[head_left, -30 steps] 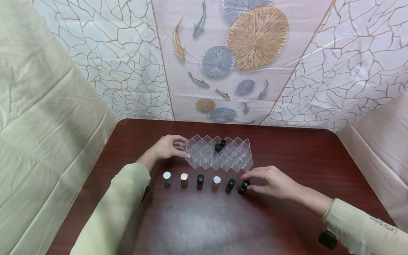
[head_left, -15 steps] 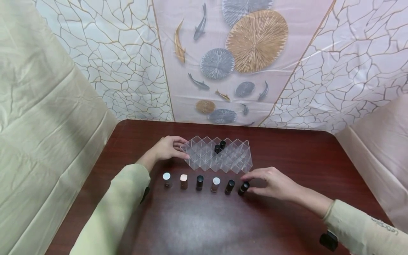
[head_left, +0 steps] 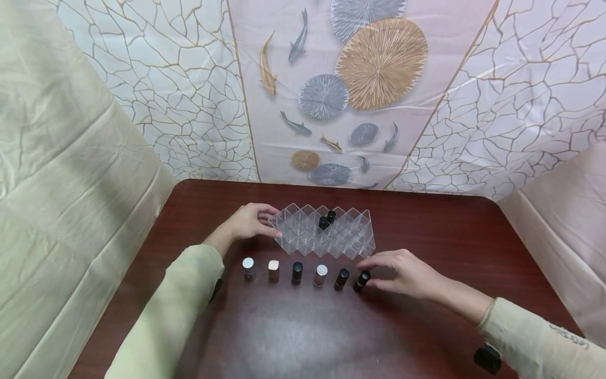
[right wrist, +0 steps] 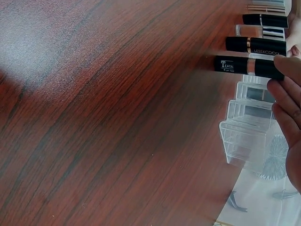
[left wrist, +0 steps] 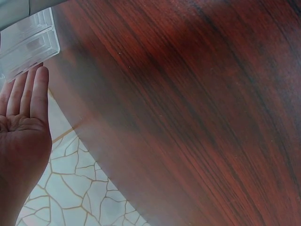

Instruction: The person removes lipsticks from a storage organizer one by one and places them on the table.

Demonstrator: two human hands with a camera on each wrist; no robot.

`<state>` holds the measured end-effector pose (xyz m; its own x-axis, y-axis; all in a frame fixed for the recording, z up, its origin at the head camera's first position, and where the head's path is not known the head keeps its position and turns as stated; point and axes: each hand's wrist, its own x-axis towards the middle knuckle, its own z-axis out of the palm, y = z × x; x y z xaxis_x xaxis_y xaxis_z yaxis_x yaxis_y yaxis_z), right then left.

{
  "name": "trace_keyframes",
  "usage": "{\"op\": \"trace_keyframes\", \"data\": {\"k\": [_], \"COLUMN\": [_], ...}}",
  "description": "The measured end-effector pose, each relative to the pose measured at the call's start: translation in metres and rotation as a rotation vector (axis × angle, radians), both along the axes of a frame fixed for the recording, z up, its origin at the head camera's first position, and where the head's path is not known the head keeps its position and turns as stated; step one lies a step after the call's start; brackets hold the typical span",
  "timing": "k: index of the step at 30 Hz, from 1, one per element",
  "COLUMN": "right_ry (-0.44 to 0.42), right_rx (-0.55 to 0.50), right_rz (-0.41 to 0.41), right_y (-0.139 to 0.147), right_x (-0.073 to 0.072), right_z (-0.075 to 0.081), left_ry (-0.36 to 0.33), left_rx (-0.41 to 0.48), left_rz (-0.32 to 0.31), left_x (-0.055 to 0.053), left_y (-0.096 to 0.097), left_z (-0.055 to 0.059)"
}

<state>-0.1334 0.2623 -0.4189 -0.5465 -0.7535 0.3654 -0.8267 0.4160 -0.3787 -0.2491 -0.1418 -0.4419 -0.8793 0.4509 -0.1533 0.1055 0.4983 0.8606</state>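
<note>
My left hand point(head_left: 248, 221) holds the left end of a clear acrylic lipstick organizer point(head_left: 303, 239), thumb in front and fingers behind. In the left wrist view, those fingers point(left wrist: 39, 94) reach straight to the organizer's wall. My right hand point(head_left: 402, 271) has thumb and forefinger around the cap of the rightmost black lipstick point(head_left: 362, 281), which stands upright on the table. Its dark tube with a rose-gold band and white lettering shows in the right wrist view. To its left stands another black lipstick point(head_left: 341, 279). Two black lipsticks point(head_left: 324, 223) sit inside the organizer.
Continuing the row leftward are a silver-capped lipstick point(head_left: 320, 275), a black one point(head_left: 296, 272), a rose-gold one point(head_left: 273, 270) and another silver-topped one point(head_left: 249, 268). The dark wooden table point(head_left: 293, 331) meets a patterned cloth backdrop point(head_left: 326, 168) behind.
The head view has tilted slightly, so everything sits a touch lower in the picture. Both hands and all the lipsticks keep their places.
</note>
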Motion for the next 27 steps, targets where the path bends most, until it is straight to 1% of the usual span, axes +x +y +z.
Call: {"op": "trace_keyframes", "data": {"k": [7,13,20,27], "right_ry": [0.005,-0.001,-0.006,-0.019], "right_rx": [0.002,0.020,0.062,0.096], "right_rz": [-0.001,-0.013,-0.041,-0.081], "right_y": [-0.001,0.000,0.000,-0.007], "right_x": [-0.001,-0.001,-0.006,-0.018], "right_z": [-0.001,0.001,0.014,0.033], "left_ry": [0.009,0.005,0.007,0.015], "left_rx": [-0.001,-0.005,-0.013,-0.025], "left_rz": [-0.001,0.001,0.003,0.007], "left_x": [-0.002,-0.003,-0.002,-0.002], "left_y": [0.000,-0.001,-0.001,-0.001], "left_z": [-0.003,-0.002,-0.001,-0.002]}}
